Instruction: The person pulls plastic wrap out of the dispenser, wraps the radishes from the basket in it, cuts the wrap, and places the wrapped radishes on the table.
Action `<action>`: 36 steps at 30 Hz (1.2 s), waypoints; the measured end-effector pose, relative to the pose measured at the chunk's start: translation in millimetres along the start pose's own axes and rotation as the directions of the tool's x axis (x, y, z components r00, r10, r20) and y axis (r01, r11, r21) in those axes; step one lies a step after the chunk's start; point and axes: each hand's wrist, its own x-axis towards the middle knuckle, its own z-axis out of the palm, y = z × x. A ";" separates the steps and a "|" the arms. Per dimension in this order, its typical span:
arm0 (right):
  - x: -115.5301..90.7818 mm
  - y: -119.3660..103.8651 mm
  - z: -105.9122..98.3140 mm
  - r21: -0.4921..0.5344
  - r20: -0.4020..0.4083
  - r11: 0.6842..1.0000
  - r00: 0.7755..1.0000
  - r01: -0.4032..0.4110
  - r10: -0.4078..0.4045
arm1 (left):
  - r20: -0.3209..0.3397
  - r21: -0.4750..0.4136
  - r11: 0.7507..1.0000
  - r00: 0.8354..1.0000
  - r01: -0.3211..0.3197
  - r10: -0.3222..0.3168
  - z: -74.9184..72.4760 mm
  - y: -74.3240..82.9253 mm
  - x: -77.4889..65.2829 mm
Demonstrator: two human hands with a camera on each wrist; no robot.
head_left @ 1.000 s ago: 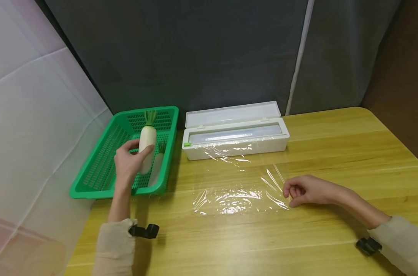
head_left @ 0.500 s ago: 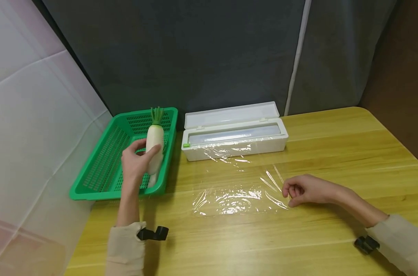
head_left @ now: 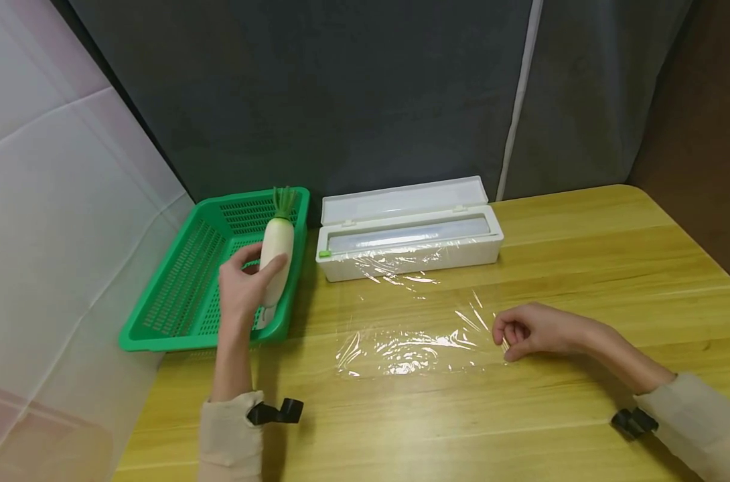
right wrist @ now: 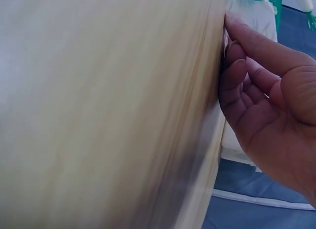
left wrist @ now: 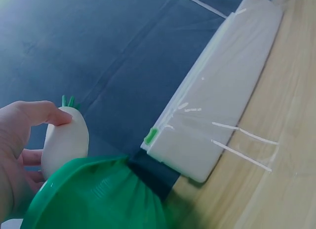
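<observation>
Around ten o'clock on the yellow wood-grain desk (head_left: 431, 428), taking the sheet of clear, glossy plastic film (head_left: 408, 348) as the dial's centre, a rectangular green plastic basket (head_left: 172, 344) with slotted walls is standing. Over its three o'clock side, the left hand (head_left: 241, 284) is gripping a plump white radish with short green stalks (head_left: 277, 254), the stalks pointing towards twelve. A second white radish (head_left: 264, 318) is lying below in the basket, mostly hidden; the views are leaving unclear whether the two are touching. At three o'clock, the right hand (head_left: 540, 328) is pinching the film's edge at the fingertips, the other fingers curling inward. Both hands are holding well apart from each other. The film is extending from a long white box (head_left: 413, 260) at twelve o'clock and is lying over the desk, catching bright glints. The box's white lid (head_left: 404, 199) is standing open, and a small green slider (head_left: 325, 254) is sitting at its nine o'clock end. Behind, dark grey cloth (head_left: 341, 94) is hanging.
</observation>
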 end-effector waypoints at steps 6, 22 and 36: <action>0.3 -1.9 -0.4 -0.003 0.006 1.000 1.000 -0.009 0.009 | 0.021 -0.053 0.998 0.999 -0.027 0.029 2.6 5.8 -4.5; -0.4 -4.4 -0.5 0.017 -0.003 1.000 1.000 -0.002 0.002 | 0.107 -0.061 0.987 0.982 -0.150 0.156 19.5 17.7 -13.1; -0.6 -3.0 0.9 0.010 -0.010 1.000 1.000 -0.005 0.005 | 0.263 -0.077 0.959 0.922 -0.272 0.283 51.0 32.1 -23.2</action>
